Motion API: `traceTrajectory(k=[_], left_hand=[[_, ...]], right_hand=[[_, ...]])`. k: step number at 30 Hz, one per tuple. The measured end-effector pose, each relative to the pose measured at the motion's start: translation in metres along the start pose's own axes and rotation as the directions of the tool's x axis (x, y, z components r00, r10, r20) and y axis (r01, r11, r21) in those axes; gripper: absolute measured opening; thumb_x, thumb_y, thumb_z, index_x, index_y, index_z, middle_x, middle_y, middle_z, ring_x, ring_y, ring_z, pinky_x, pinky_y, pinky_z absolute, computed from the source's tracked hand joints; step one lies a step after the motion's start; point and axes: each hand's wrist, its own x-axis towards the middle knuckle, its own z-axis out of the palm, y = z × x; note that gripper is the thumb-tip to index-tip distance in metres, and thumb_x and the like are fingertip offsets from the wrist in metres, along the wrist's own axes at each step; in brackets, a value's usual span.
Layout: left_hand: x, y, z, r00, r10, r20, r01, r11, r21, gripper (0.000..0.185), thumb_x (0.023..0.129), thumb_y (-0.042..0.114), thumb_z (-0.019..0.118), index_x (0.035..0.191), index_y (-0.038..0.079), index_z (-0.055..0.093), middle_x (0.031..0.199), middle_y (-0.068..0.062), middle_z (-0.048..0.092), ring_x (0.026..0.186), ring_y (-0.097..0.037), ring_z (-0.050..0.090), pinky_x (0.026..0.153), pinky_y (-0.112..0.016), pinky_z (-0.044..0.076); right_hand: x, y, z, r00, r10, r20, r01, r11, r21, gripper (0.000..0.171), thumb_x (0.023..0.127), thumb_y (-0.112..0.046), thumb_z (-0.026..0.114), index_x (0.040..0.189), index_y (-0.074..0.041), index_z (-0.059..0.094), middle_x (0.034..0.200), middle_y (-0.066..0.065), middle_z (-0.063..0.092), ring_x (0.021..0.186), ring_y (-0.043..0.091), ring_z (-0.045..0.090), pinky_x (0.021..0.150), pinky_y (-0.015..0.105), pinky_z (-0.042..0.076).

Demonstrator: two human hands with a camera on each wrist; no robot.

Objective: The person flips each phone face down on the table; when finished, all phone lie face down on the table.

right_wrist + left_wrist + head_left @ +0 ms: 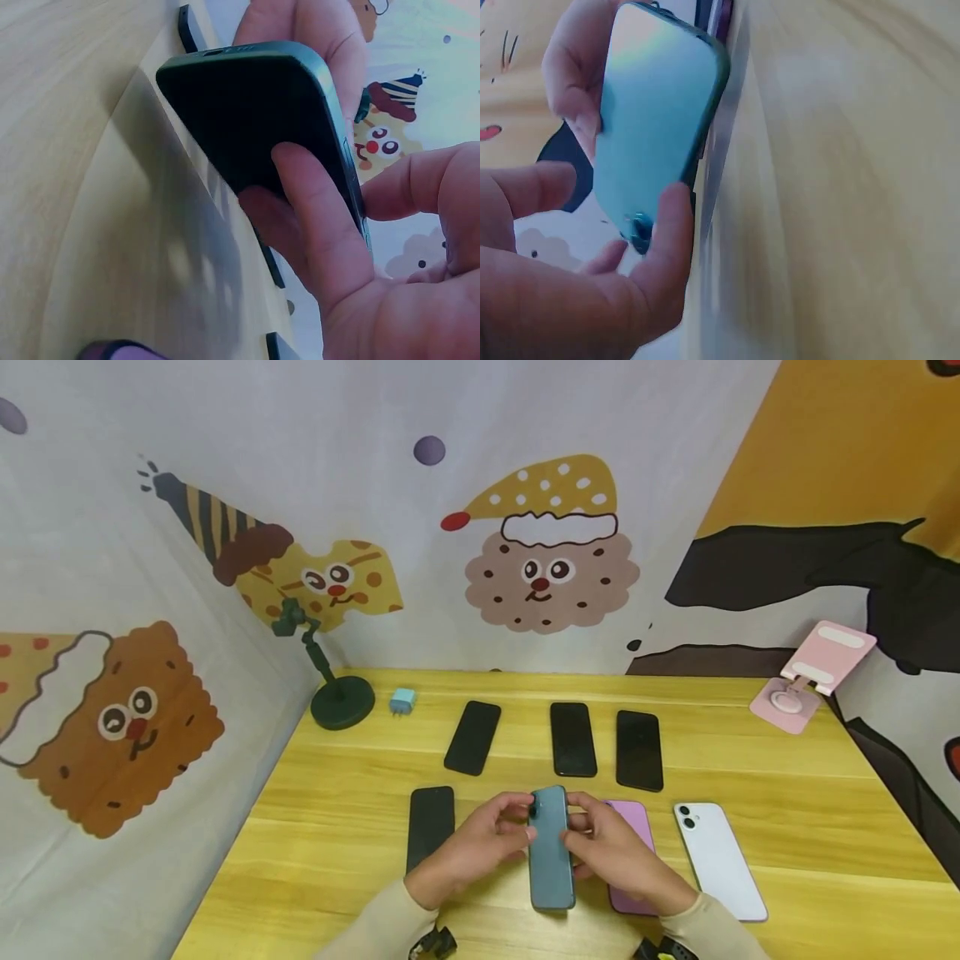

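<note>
A blue-green smartphone (551, 852) is held up over the table between both hands, its back with the camera lenses upward. My right hand (611, 847) grips it by its right side; in the right wrist view, fingers (315, 202) lie across the dark screen (240, 112) underneath and the thumb is at the edge. My left hand (487, 835) holds the camera end, with a fingertip at the edge beside the lenses (639, 229) in the left wrist view. A purple phone (633, 827) lies partly hidden beneath the right forearm, and a black phone (430, 822) beside the left.
Three black phones (472, 737) lie in a row farther back. At the right is a white phone (720, 860). A dark green stand (341, 702), a blue charger plug (402, 700) and a pink folding phone stand (787, 700) stand along the back of the wooden table (300, 835).
</note>
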Motion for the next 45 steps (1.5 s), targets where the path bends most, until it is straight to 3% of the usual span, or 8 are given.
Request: traceTrajectory(k=[6,15,21,27,33,39,45], left_hand=[[0.003,-0.007,-0.002,0.999,-0.037,-0.019,0.034,0.993,-0.116,0.059,0.104,0.013,0.069,0.158,0.017,0.047,0.139,-0.018,0.057,0.107,-0.026,0.071,0.088,-0.048,0.064],[0.003,-0.007,-0.001,1.0,-0.022,-0.02,0.018,0.983,-0.184,0.075,0.096,-0.002,0.071,0.161,0.021,0.043,0.13,-0.019,0.058,0.098,-0.027,0.071,0.081,-0.045,0.065],[0.003,-0.009,-0.003,0.999,-0.008,-0.042,0.001,0.987,-0.161,0.081,0.091,-0.008,0.072,0.161,0.022,0.044,0.122,-0.018,0.059,0.093,-0.026,0.069,0.076,-0.04,0.064],[0.002,-0.008,-0.005,0.998,0.003,-0.061,-0.008,0.997,-0.079,0.081,0.091,-0.013,0.071,0.158,0.025,0.047,0.112,-0.017,0.059,0.089,-0.024,0.066,0.073,-0.037,0.064],[0.002,-0.006,-0.007,0.998,0.014,-0.054,-0.009,0.996,0.085,0.087,0.089,-0.013,0.073,0.162,0.022,0.043,0.105,-0.017,0.06,0.082,-0.022,0.063,0.071,-0.034,0.062],[0.005,-0.005,-0.006,0.997,0.049,-0.051,-0.032,0.956,0.293,0.092,0.084,-0.009,0.079,0.163,0.018,0.041,0.096,-0.011,0.068,0.08,-0.021,0.064,0.068,-0.029,0.055],[0.007,-0.004,-0.003,0.995,0.078,-0.063,-0.047,0.92,0.39,0.088,0.082,-0.005,0.084,0.159,0.016,0.046,0.089,-0.007,0.07,0.077,-0.018,0.066,0.064,-0.028,0.058]], right_hand=[[-0.002,-0.003,-0.002,1.0,-0.021,0.003,0.021,0.999,0.043,0.059,0.106,-0.005,0.053,0.159,0.007,0.027,0.129,0.031,0.068,0.096,0.037,0.077,0.066,0.05,0.065],[-0.002,-0.007,-0.003,0.999,-0.023,-0.044,0.023,1.0,0.006,0.061,0.107,-0.012,0.059,0.159,0.005,0.032,0.134,0.03,0.065,0.096,0.033,0.077,0.067,0.044,0.066],[0.001,-0.004,-0.006,0.998,-0.01,-0.067,0.009,1.0,-0.026,0.065,0.105,-0.015,0.065,0.159,0.005,0.034,0.114,0.022,0.068,0.091,0.029,0.075,0.066,0.042,0.066],[0.006,0.004,-0.008,0.995,-0.016,-0.097,0.005,0.994,-0.108,0.065,0.103,-0.015,0.07,0.156,0.008,0.04,0.093,0.014,0.066,0.075,0.024,0.072,0.062,0.035,0.065],[0.009,0.01,-0.011,0.994,-0.037,-0.107,0.012,0.973,-0.229,0.071,0.101,-0.015,0.073,0.157,0.01,0.038,0.082,0.009,0.07,0.064,0.023,0.072,0.057,0.034,0.062],[0.011,0.011,-0.014,0.993,-0.048,-0.111,0.013,0.956,-0.293,0.074,0.099,-0.012,0.075,0.158,0.008,0.035,0.08,0.007,0.071,0.061,0.025,0.072,0.056,0.035,0.062],[0.012,0.016,-0.014,0.992,-0.044,-0.122,-0.001,0.937,-0.35,0.072,0.097,-0.011,0.077,0.155,0.006,0.039,0.077,0.006,0.071,0.059,0.023,0.071,0.056,0.031,0.059]])
